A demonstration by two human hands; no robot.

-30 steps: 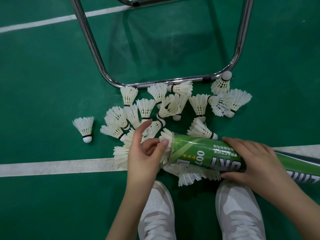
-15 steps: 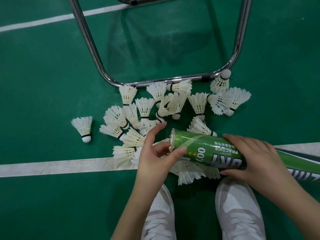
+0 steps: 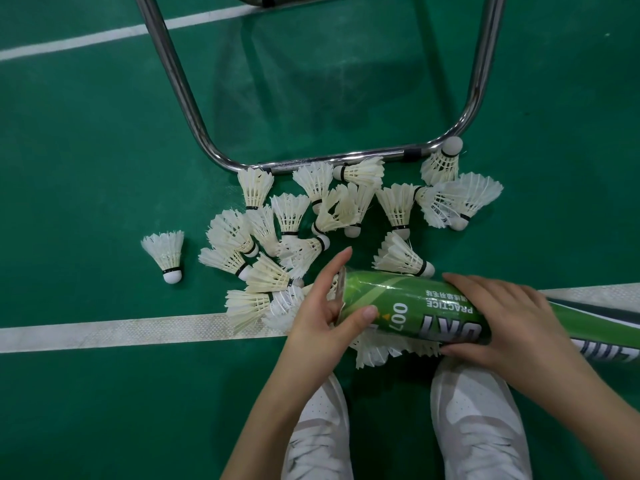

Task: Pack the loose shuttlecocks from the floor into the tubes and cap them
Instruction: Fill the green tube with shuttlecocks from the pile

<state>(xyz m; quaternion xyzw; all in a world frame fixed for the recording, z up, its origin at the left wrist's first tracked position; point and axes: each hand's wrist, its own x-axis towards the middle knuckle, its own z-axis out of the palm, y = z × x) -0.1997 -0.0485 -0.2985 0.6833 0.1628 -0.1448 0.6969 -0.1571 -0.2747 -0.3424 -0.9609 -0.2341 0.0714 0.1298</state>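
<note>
Since a second ago a shuttlecock has been pushed inside the tube (image 3: 408,308) by left hand (image 3: 325,315), fingers spread at its mouth; right hand (image 3: 498,323) curled round it; many remain loose

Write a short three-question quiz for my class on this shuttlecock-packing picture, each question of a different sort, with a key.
1. True or false: the right hand grips the green tube around its body.
2. Multiple choice: the lone shuttlecock, set apart from the pile, lies (A) to the left of the pile, (B) inside the metal frame, (C) on the white shoes.
3. Fill in: the left hand is at the tube's ____ end.

Key:
1. True.
2. A.
3. Open; its thumb lies on the tube near the rim, and its other fingers reach across the mouth.
</note>
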